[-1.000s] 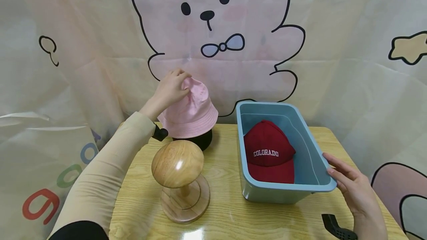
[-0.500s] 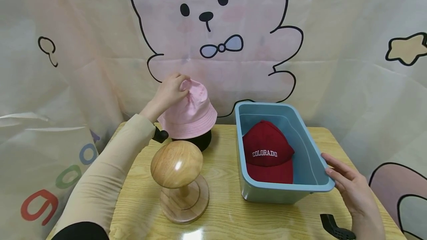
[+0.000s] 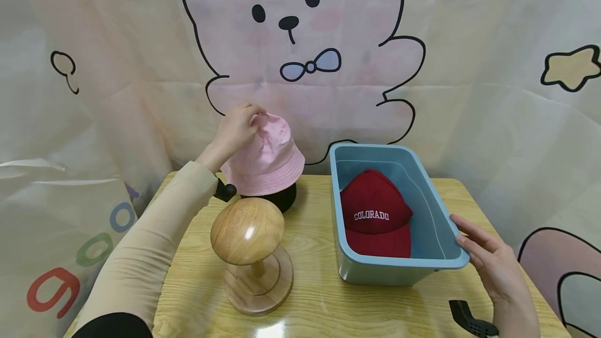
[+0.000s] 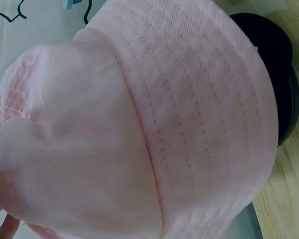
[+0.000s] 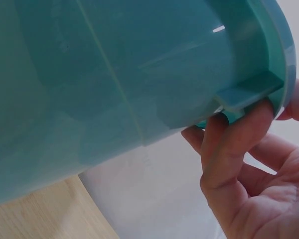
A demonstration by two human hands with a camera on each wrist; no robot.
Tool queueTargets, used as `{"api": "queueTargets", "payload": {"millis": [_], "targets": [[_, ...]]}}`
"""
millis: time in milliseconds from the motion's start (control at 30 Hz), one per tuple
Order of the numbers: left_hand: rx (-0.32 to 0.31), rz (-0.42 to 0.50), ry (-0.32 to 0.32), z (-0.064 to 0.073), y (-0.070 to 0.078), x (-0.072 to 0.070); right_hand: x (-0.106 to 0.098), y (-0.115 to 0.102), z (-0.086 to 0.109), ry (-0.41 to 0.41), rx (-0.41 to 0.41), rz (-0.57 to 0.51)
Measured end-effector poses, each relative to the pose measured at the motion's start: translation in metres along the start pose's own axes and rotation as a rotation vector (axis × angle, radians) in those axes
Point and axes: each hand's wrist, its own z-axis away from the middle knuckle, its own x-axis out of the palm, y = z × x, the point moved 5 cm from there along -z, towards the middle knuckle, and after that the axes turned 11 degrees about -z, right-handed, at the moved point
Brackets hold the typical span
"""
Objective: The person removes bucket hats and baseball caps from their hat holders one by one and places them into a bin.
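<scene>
At the back left, my left hand (image 3: pixel 237 128) pinches the crown of a pink bucket hat (image 3: pixel 274 158). The crown is creased near the fingers, and the stitched brim fills much of the left wrist view. A black rounded object (image 3: pixel 284 200) shows below the brim; the rest of it is hidden under the hat. My right hand (image 3: pixel 497 270) grips the right rim of a blue plastic bin (image 3: pixel 335 197). In the right wrist view its fingers (image 5: pixel 239 134) curl up under the lip. Inside the bin lies a dark red cap (image 3: pixel 375 197) lettered COLORADO.
A wooden hat stand (image 3: pixel 249 231) with a domed top and round base stands in front of the pink hat. Everything stands on a light wooden table (image 3: pixel 314 296). Behind it hangs a printed cloth (image 3: pixel 347 108) with a cartoon bear.
Both hands, the pink hat and the bin hold almost the same places. My left thumb now shows less on the hat's crown. The whole head view has shifted slightly.
</scene>
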Motion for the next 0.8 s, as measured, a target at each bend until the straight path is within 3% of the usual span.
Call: {"api": "queueTargets", "payload": {"millis": [800], "targets": [[-0.094, 0.080, 0.086, -0.0067, -0.0014, -0.0068, -0.0010, -0.0006, 0.0006, 0.035, 0.013, 0.009]]}}
